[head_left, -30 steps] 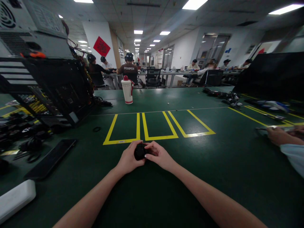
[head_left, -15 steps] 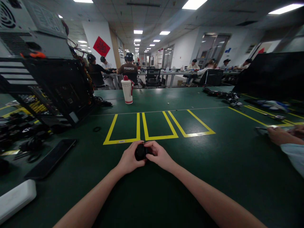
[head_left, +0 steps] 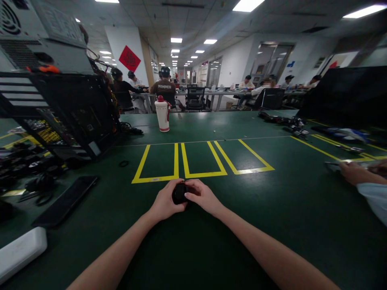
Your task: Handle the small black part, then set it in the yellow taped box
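Observation:
A small, dark, rounded object (head_left: 179, 194) is held between both hands, low over the green table (head_left: 250, 209). Its exact kind does not show. My left hand (head_left: 165, 201) wraps its left side, thumb below and fingers over the top. From the right, my right hand (head_left: 206, 197) pinches at it, with the thumb on its near face and fingertips along its upper edge. Those fingers cover much of its right side. Just beyond the hands lie yellow tape outlines (head_left: 205, 175) on the tabletop.
On the left stand an opened computer case (head_left: 69, 117), a black slab (head_left: 65, 201), dark cables and a white rounded block (head_left: 22, 253). Farther back is a white bottle (head_left: 163, 117). At right, another person's hand (head_left: 352, 172) holds a thin object near more cables (head_left: 284, 120).
My right thumb and fingers have shifted slightly on the dark object. My left hand keeps its grip almost unchanged.

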Tool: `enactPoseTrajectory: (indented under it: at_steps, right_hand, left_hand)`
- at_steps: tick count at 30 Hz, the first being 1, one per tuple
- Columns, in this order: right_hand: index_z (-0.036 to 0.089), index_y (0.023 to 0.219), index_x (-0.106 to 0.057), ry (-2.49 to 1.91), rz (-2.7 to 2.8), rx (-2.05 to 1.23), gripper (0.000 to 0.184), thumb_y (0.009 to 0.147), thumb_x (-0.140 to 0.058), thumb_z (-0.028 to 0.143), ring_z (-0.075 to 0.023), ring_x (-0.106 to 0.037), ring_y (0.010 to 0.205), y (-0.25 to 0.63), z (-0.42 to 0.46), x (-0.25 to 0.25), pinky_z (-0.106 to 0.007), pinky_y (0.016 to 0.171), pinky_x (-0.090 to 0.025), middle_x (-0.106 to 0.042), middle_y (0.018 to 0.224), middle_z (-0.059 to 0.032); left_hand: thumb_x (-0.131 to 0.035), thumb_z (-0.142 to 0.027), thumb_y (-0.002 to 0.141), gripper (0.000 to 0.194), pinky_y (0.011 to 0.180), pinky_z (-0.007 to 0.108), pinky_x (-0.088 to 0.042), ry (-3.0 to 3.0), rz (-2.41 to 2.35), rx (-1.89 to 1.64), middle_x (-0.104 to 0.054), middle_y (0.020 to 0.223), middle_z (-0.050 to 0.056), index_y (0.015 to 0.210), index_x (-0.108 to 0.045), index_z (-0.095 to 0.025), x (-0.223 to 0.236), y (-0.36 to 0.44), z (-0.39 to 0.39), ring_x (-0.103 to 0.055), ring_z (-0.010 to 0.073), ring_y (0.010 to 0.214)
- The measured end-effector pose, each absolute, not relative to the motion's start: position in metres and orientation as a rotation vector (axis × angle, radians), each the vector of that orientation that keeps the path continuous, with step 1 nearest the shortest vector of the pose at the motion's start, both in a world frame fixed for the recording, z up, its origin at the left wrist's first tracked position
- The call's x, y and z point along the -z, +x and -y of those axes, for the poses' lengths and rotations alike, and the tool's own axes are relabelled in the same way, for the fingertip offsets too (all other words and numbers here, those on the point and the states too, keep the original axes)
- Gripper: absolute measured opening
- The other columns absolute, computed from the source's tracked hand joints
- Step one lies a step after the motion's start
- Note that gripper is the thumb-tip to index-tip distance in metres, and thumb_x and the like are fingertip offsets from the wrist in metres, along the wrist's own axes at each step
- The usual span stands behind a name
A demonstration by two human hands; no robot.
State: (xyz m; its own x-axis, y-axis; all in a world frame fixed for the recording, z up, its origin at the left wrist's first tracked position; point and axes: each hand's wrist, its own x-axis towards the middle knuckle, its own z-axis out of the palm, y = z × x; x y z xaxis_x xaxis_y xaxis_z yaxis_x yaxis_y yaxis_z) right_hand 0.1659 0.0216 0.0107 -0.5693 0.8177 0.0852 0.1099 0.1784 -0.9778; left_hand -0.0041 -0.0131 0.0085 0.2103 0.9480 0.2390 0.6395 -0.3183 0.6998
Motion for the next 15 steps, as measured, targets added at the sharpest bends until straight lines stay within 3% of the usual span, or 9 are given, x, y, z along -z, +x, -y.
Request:
enactPoseTrajectory:
  at_steps: [7,15]
  right_hand:
    - [0.021,0.099,-0.048,-0.808,1.795,-1.508,0.024,0.076,-0.052,0.022,-0.0158,-0.052,0.103,0.168,-0.015,-0.016,-0.037,0.088,-0.046,-0.051,0.109,-0.0027]
    - [0.022,0.105,-0.046,-0.854,1.944,-1.192,0.035,0.071,-0.052,0.015,-0.0163,-0.049,0.103,0.167,-0.011,-0.013,-0.039,0.093,-0.04,-0.048,0.107,-0.0028]
  left_hand:
    - [-0.064,-0.026,0.063,0.058,0.089,0.043,-0.041,1.986,-1.46,-0.862,-0.05,0.116,0.005,0.115,-0.04,-0.025,-0.012,-0.005,0.013,-0.05,0.0243,0.105]
    - [-0.063,-0.023,0.063,0.057,0.091,0.043,-0.04,1.943,-1.475,-0.878,-0.05,0.113,0.005,0.115,-0.04,-0.025,-0.011,-0.005,0.013,-0.049,0.025,0.105]
